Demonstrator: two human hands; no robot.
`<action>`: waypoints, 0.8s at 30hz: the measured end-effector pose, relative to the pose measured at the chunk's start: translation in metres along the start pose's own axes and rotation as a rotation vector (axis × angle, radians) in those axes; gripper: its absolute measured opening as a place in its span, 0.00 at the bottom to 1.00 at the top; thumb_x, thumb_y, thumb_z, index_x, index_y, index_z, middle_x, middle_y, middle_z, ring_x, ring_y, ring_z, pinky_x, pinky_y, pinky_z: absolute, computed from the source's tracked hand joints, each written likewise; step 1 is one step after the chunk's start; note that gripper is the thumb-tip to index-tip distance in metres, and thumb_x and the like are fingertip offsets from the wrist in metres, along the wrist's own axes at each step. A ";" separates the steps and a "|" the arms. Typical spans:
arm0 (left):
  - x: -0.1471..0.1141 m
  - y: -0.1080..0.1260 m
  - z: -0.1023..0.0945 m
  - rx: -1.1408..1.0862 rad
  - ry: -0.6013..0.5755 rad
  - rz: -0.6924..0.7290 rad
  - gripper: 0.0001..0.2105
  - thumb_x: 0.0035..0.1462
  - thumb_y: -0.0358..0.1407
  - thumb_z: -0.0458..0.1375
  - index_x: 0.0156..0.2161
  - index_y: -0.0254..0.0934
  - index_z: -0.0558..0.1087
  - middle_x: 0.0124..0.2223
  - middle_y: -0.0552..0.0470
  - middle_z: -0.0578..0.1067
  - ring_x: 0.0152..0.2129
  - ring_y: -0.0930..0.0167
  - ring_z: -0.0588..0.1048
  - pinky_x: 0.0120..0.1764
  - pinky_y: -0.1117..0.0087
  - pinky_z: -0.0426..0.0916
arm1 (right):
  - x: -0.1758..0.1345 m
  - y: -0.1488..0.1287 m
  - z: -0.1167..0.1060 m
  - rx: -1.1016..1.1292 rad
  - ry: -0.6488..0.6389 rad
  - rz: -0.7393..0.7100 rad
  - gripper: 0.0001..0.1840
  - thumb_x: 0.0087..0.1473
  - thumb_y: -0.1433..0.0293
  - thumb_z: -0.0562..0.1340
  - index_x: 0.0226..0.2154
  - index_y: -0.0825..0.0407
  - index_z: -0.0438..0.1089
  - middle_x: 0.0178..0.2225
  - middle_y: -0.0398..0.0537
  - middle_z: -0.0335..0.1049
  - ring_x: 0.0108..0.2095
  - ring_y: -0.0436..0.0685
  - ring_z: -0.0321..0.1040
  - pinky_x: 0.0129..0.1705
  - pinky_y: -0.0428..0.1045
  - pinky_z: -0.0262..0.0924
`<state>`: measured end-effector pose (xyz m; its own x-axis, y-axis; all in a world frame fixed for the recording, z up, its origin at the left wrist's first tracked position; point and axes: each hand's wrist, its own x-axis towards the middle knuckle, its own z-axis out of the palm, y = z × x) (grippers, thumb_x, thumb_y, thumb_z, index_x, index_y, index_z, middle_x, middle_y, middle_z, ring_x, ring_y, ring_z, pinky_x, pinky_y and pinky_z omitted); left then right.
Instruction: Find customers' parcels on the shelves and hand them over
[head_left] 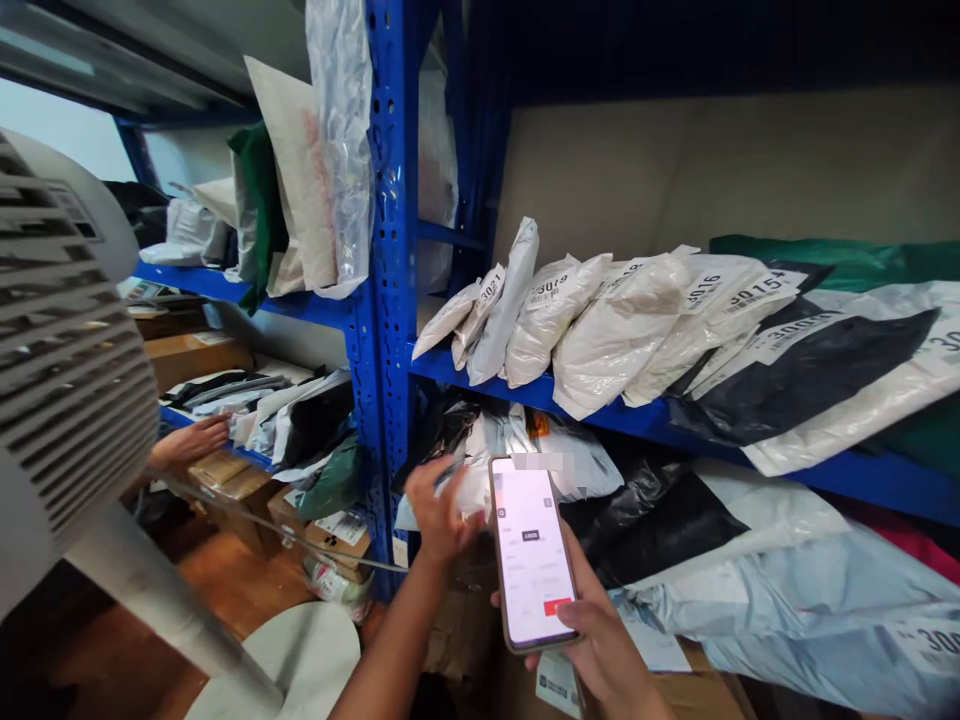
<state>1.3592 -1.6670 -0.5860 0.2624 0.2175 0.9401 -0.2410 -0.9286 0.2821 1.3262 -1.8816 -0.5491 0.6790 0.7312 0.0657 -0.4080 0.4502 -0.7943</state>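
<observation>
My right hand (592, 620) is wrapped around a smartphone (529, 560), its thumb over the lower right of the lit screen, beside a red button. Just left of the phone, my left hand (436, 510) is raised with its fingers apart and slightly curled, holding nothing. Behind it, silver and white plastic parcels (577, 460) lie on the lower shelf. Above the phone, white mailer bags (626, 325) with printed number labels lean in a row along the blue shelf (465, 378). A black mailer bag (832, 375) lies at the row's right.
A large fan (67, 340) stands close on the left, on a round base (300, 660). A blue perforated post (390, 250) divides the racks. Another person's hand (196, 440) touches parcels on the left rack. Light blue parcels (810, 600) bulge out at lower right.
</observation>
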 end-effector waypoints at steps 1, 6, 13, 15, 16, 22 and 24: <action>0.005 -0.005 0.001 0.083 0.074 -0.101 0.27 0.55 0.42 0.56 0.59 0.36 0.61 0.59 0.37 0.64 0.57 0.55 0.61 0.57 0.49 0.56 | -0.001 -0.001 -0.003 -0.019 0.006 0.001 0.57 0.41 0.69 0.66 0.64 0.42 0.31 0.48 0.58 0.72 0.43 0.71 0.73 0.22 0.51 0.69; 0.039 -0.030 0.020 0.158 -0.098 -0.397 0.19 0.58 0.38 0.53 0.53 0.33 0.68 0.49 0.40 0.75 0.45 0.59 0.73 0.46 0.60 0.68 | 0.001 -0.005 -0.010 -0.092 0.025 -0.041 0.56 0.41 0.71 0.67 0.64 0.41 0.34 0.49 0.58 0.70 0.42 0.70 0.73 0.21 0.50 0.69; 0.002 -0.025 0.010 0.148 -0.063 -0.362 0.14 0.56 0.28 0.45 0.43 0.34 0.72 0.42 0.42 0.77 0.46 0.63 0.74 0.55 0.55 0.61 | 0.009 -0.009 -0.017 -0.116 -0.020 -0.064 0.52 0.40 0.72 0.68 0.62 0.40 0.41 0.50 0.54 0.68 0.42 0.66 0.72 0.23 0.50 0.70; -0.005 -0.016 0.002 0.116 -0.194 -0.246 0.15 0.53 0.26 0.48 0.44 0.35 0.71 0.52 0.41 0.73 0.56 0.62 0.66 0.60 0.54 0.55 | 0.011 -0.010 -0.019 -0.104 -0.011 -0.058 0.51 0.40 0.73 0.68 0.61 0.39 0.42 0.50 0.54 0.68 0.41 0.65 0.73 0.23 0.51 0.70; -0.005 -0.011 -0.002 0.111 -0.281 -0.189 0.15 0.52 0.25 0.49 0.43 0.35 0.71 0.58 0.41 0.68 0.61 0.61 0.59 0.61 0.52 0.53 | 0.012 -0.009 -0.020 -0.099 -0.008 -0.054 0.51 0.40 0.72 0.68 0.61 0.39 0.43 0.50 0.53 0.68 0.40 0.65 0.73 0.22 0.51 0.71; 0.006 0.016 -0.008 0.129 -0.687 -0.104 0.14 0.50 0.28 0.55 0.44 0.38 0.71 0.70 0.49 0.45 0.65 0.49 0.42 0.59 0.40 0.52 | 0.009 -0.003 -0.015 -0.061 -0.024 -0.040 0.50 0.40 0.71 0.69 0.61 0.40 0.44 0.49 0.54 0.69 0.37 0.63 0.74 0.21 0.49 0.70; 0.002 0.021 -0.006 0.098 -0.678 -0.140 0.17 0.55 0.30 0.53 0.51 0.40 0.70 0.69 0.48 0.49 0.65 0.49 0.44 0.58 0.42 0.53 | 0.008 0.001 -0.007 -0.048 -0.047 -0.027 0.49 0.42 0.70 0.68 0.61 0.41 0.43 0.47 0.54 0.70 0.35 0.61 0.74 0.21 0.49 0.69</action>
<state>1.3492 -1.6841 -0.5767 0.8177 0.1315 0.5604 -0.0851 -0.9352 0.3437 1.3354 -1.8792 -0.5537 0.6593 0.7430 0.1151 -0.3595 0.4460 -0.8197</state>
